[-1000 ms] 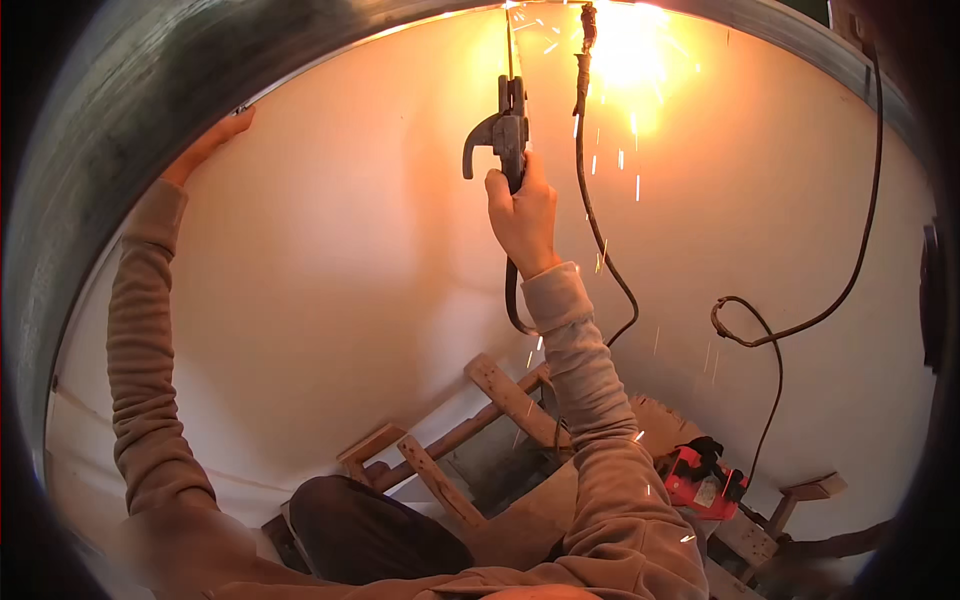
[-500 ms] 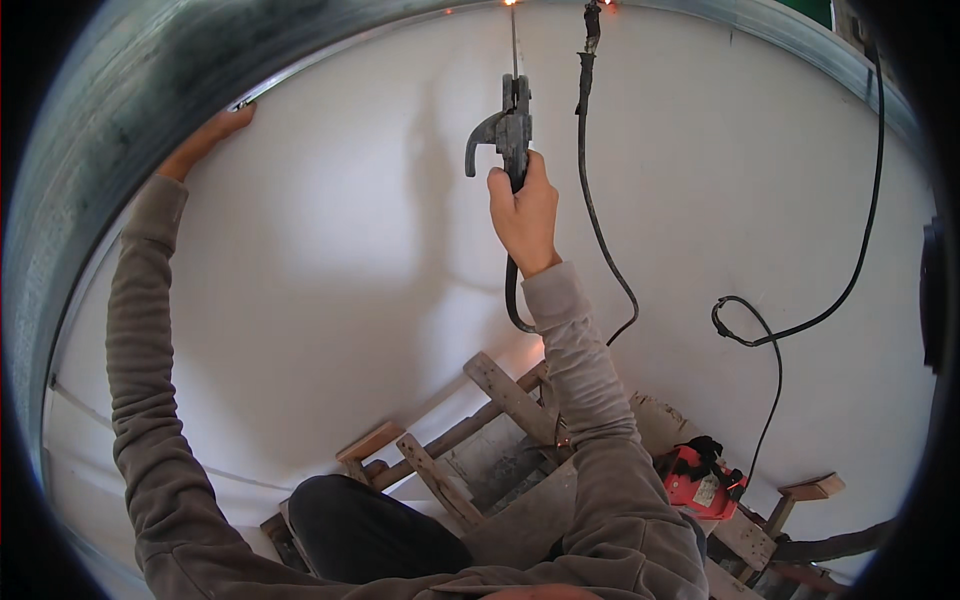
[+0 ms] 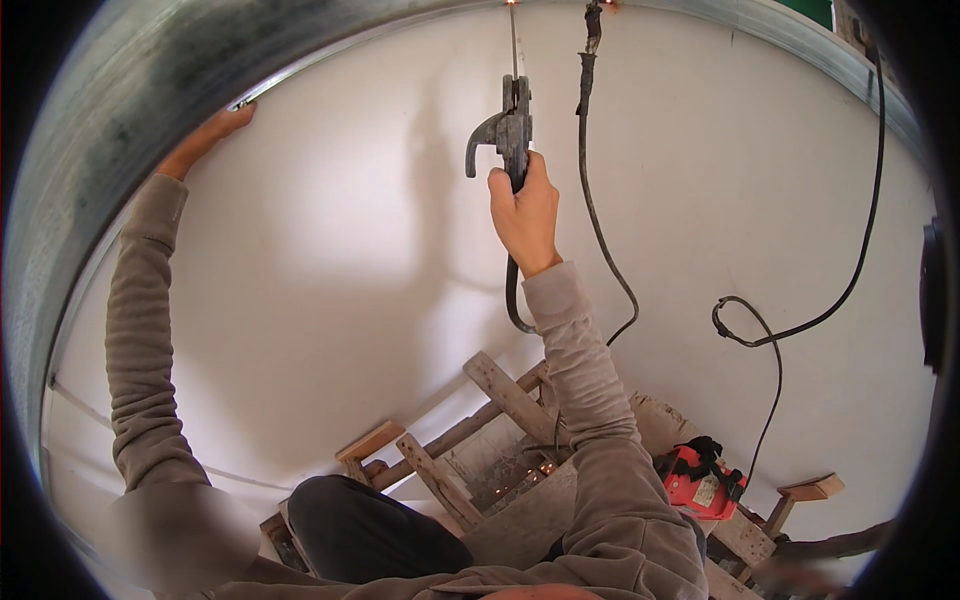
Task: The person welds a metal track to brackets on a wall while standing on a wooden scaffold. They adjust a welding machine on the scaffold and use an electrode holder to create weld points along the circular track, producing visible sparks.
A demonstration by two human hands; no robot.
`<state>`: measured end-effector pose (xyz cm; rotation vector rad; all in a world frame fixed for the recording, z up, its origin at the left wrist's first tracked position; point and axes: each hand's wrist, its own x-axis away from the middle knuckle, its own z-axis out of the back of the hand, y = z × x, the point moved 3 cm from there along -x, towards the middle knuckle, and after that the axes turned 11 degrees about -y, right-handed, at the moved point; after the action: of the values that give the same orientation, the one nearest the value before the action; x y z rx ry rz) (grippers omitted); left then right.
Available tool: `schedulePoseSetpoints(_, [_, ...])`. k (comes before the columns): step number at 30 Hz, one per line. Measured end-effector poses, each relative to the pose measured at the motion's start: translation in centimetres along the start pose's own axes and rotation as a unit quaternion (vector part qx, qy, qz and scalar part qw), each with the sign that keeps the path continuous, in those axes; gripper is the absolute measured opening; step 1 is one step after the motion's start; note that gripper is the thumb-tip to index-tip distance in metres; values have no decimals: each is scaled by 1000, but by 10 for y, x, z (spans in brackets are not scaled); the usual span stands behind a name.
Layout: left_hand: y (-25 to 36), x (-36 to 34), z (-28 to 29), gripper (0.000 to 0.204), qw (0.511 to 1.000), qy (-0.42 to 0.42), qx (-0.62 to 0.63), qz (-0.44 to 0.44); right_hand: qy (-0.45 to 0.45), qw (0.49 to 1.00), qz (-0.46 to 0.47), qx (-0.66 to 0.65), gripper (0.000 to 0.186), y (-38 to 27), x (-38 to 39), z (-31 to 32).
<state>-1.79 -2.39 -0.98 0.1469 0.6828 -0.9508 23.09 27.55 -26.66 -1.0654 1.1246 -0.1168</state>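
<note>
The top (image 3: 635, 540) is brownish grey. Its long sleeves (image 3: 139, 330) are full of wrinkles and end in wide, smooth cuffs (image 3: 556, 290). The pants (image 3: 370, 530) look nearly black. The hands (image 3: 526, 213) are bare.

The left arm (image 3: 140, 320) reaches up and wide, left hand (image 3: 208, 138) partly hidden from me, while the right arm (image 3: 595, 390) stretches upward, right hand (image 3: 527, 215) curled in a grip.

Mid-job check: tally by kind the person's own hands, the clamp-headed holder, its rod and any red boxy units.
Bare hands: 2 (left hand, right hand)
Dark grey clamp-headed holder: 1
Thin straight rod: 1
Red boxy unit: 1
Total: 5
</note>
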Motion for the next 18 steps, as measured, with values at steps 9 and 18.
schedulePoseSetpoints(9, [-27,-8,-11,71,998,-30,12,50,-8,1000,-8,0,34,-2,0,-2])
schedulePoseSetpoints(18, [36,-9,-27,68,991,-27,90,-93,26,999,13,42,36,1,16,17])
